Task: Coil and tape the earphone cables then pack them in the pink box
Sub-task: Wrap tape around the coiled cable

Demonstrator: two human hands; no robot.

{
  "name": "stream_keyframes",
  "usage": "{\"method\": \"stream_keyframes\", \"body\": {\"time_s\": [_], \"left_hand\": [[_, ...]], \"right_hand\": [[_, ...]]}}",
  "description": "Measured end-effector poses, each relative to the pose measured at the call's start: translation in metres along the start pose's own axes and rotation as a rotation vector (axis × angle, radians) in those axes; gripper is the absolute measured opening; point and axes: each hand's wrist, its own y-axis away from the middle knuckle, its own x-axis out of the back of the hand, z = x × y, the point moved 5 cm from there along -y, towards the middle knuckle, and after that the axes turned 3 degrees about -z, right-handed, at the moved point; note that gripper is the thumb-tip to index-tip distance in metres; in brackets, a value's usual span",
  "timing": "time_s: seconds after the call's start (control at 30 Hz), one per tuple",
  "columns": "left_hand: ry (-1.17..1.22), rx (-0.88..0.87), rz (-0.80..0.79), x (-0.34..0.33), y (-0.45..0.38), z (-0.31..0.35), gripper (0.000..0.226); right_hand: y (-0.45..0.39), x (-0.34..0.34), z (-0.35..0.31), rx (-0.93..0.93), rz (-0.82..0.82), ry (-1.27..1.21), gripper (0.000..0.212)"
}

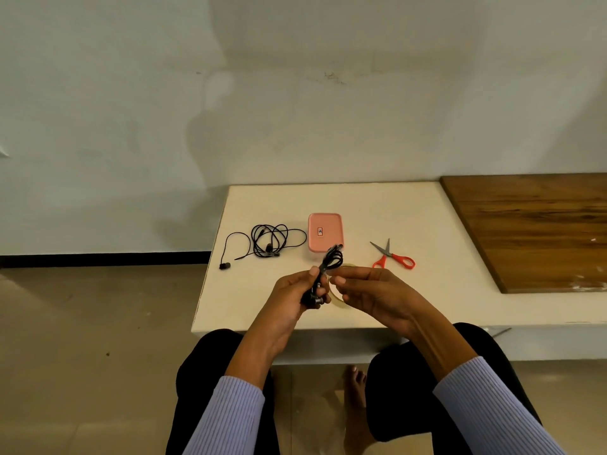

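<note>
While the left hand (295, 292) grips a bundled black earphone cable (328, 267) just below the middle of the frame, its fingers curled round the lower end where the earbuds bunch, the right hand (368, 290) pinches something small at its fingertips beside the bundle. I take that to be a strip of tape, though it is too thin to make out for certain. A tape roll (338, 298) lies on the table right under the hands, half hidden by them.

By my reckoning the job is about a third done. One cable looks coiled and is being taped, or is about to be. A second earphone cable (267, 246) lies in a loose tangle at the table's left side, one earbud trailing toward the edge, untouched. The pink box (325, 236) sits just above the hands with its lid on, so nothing seems packed yet. Left to do: finish this wrap, coil and tape the other cable, open the box and put both in.

Orange-handled scissors (392, 256) rest to the right of the box, blades apart. The table (427, 290) is low and cream-white; a brown wooden board (532, 228) lies at its right end. Behind, a pale, scuffed wall (295, 93) fills the upper frame, with a dark skirting strip at left and a beige tiled floor (82, 323) below. The person sits with knees against the table, a bare foot showing between them.
</note>
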Motion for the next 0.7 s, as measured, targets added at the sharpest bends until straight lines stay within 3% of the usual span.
{"method": "stream_keyframes", "body": {"time_s": [0.17, 0.3, 0.47, 0.7], "left_hand": [[0.210, 0.083, -0.163, -0.008, 0.001, 0.000, 0.028], [0.236, 0.157, -0.229, -0.009, 0.003, -0.002, 0.029], [0.226, 0.141, -0.164, -0.007, 0.004, -0.003, 0.035], [0.279, 0.088, -0.064, -0.007, 0.002, -0.004, 0.035]], "right_hand": [[0.000, -0.009, 0.002, 0.045, -0.067, -0.016, 0.041], [0.003, -0.013, 0.000, 0.063, -0.110, -0.019, 0.026], [0.007, -0.003, -0.010, 0.113, 0.010, 0.158, 0.016], [0.003, -0.011, -0.004, 0.106, -0.024, 0.167, 0.022]]}}
